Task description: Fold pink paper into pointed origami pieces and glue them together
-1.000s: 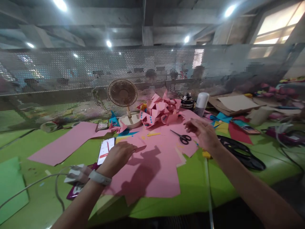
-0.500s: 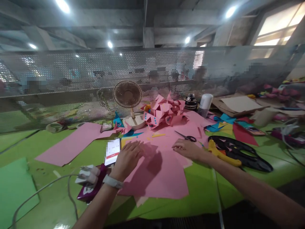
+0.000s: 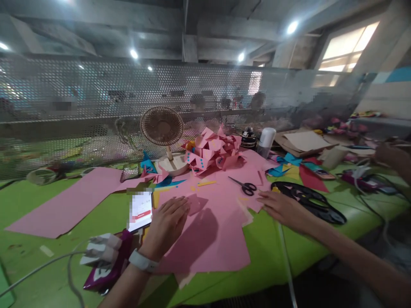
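Observation:
My left hand (image 3: 169,217) lies flat on a large sheet of pink paper (image 3: 221,250), fingers stretched forward, with a white band (image 3: 143,261) at the wrist. A small pink paper piece (image 3: 196,204) sits at its fingertips. Over the right side of the table, my right hand (image 3: 282,206) has its fingers extended leftward and holds nothing I can see. Only a bit of a yellow tool (image 3: 275,189) shows behind it. Dark-handled scissors (image 3: 248,188) lie on the pink paper left of this hand. A black tray (image 3: 327,209) is beyond the wrist.
Folded pink paper shapes (image 3: 215,149) are heaped behind the sheets, beside a small fan (image 3: 162,126). A lit phone (image 3: 140,210) and a purple power strip (image 3: 107,267) with plugs lie at left. Another person's arm (image 3: 393,156) reaches in from the right.
My right hand has moved right, away from the scissors, and now covers most of the yellow tool. My left hand stays on the pink paper. The view has turned slightly right.

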Demonstrator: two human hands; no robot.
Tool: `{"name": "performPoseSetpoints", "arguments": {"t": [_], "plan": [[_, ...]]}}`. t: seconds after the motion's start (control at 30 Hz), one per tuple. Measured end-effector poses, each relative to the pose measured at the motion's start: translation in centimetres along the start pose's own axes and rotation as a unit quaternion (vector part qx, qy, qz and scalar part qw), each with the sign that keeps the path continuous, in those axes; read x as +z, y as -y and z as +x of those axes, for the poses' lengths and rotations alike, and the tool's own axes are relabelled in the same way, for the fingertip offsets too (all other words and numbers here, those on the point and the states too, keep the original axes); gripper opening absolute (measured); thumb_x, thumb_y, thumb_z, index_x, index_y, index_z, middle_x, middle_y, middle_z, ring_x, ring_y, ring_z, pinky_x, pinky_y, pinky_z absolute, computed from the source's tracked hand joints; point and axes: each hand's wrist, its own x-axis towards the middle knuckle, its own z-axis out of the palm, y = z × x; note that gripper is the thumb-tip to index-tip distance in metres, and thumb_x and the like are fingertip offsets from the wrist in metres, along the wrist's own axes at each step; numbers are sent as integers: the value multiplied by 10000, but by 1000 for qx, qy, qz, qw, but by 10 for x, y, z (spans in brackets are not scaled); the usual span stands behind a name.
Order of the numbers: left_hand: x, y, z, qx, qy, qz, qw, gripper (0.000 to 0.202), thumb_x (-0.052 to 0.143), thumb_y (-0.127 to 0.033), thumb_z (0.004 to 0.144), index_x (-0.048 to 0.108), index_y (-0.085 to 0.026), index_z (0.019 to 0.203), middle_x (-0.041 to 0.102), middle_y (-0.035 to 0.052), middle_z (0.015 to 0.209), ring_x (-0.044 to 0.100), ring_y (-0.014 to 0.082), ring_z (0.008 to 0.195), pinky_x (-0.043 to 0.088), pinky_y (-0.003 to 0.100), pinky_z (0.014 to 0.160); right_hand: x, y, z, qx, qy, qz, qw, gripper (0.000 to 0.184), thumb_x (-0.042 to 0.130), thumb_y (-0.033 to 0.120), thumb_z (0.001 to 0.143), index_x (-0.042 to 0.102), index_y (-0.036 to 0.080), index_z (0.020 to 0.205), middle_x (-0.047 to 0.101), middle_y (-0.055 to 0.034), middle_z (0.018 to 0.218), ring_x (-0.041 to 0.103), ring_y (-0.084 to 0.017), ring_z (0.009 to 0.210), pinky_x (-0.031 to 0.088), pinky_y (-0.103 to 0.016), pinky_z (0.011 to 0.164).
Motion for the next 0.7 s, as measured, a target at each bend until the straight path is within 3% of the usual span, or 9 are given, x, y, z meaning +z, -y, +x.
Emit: {"name": "performPoseSetpoints", "arguments": {"t": [0.13, 0.3, 0.5, 0.7], "plan": [[5, -6, 0, 3, 22, -4, 1000, 249, 485, -174, 852, 613, -178, 1066, 648, 90, 1097, 582, 231, 1040, 479, 455, 891, -13, -32, -49, 80, 46, -45, 995, 346, 403, 267, 858, 606, 222, 1135, 597, -95, 1183, 545, -238, 1097, 445, -422, 934], [9, -10, 2, 5, 40, -13, 999, 270, 473, -163, 857, 599, -199, 1093, 652, 75, 1090, 586, 212, 1039, 486, 439, 889, -7, -53, -83, 121, 67, -80, 987, 435, 443, 248, 780, 571, 238, 1195, 551, -86, 1253, 526, -259, 1127, 450, -417, 933], [2, -2, 6, -35, -1, -21, 999, 237, 507, -199, 847, 608, -187, 1061, 667, 82, 1055, 607, 217, 998, 487, 430, 886, 7, -57, -88, 158, 84, -147, 973, 600, 445, 181, 678, 496, 197, 1276, 529, -109, 1275, 551, -289, 1083, 480, -438, 862], [-9, 13, 6, -121, -15, -7, 993, 259, 493, -268, 856, 599, -182, 1076, 643, 89, 1099, 577, 224, 1039, 467, 397, 896, 11, -54, -77, 139, 73, -166, 974, 626, 414, 114, 671, 465, 146, 1294, 548, -133, 1233, 551, -277, 1081, 495, -391, 839]]}}
